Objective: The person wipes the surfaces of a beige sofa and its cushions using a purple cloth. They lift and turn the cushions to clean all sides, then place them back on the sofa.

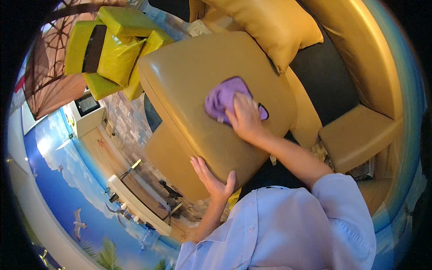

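A tan leather seat cushion (189, 81) with rounded edges lies in front of me, its broad face turned up. Bunched on that face is a purple cloth (222, 96) with a dark border. My right hand (246, 118) presses down on the cloth, its fingers curled over it. At the cushion's near left corner rests my left hand (213, 180), thumb and fingers apart, holding nothing. Parts of the cloth under my right palm are hidden.
A tan sofa (360, 54) with a black seat base curves along the right, a loose pillow (274, 27) at its far end. Far left stand a yellow-green armchair (117, 54) and a white cabinet (85, 112). A white shelf (139, 207) runs along the sky-painted left wall.
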### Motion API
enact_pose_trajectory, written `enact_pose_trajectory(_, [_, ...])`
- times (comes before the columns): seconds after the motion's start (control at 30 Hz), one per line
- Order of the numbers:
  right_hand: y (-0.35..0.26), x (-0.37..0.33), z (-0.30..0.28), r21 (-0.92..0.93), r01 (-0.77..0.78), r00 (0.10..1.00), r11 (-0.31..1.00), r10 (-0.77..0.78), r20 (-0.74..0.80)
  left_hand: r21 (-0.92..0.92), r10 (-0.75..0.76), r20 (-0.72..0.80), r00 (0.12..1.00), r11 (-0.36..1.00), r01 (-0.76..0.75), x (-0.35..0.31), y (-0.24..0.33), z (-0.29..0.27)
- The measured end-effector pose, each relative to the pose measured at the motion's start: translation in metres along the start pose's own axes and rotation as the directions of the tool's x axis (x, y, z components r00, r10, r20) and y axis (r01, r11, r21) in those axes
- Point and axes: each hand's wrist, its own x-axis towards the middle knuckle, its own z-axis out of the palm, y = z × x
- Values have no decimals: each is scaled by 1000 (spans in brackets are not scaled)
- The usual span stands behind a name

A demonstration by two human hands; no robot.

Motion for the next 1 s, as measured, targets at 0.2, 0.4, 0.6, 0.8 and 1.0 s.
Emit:
enact_pose_trajectory(0.2, [126,71,22,-114,-412,911,904,407,-66,-47,-39,1,999,998,39,-1,-2,1])
enact_pose_trajectory(0.4, [202,9,12,-106,-554,832,826,553,-35,-188,-125,-43,991,975,115,-2,-5,8])
enact_pose_trajectory(0.6, [71,-81,-13,-60,-409,912,910,410,0,-121,-117,-45,992,986,111,-11,-17,9])
enact_pose_trajectory(0.8, [-11,-122,-47,158,12,995,987,-28,100,-183,-137,39,990,973,142,-16,-14,9])
enact_pose_trajectory(1.0, [73,-157,-21,-80,-335,942,939,336,6,-332,-245,62,967,909,252,-19,0,17])
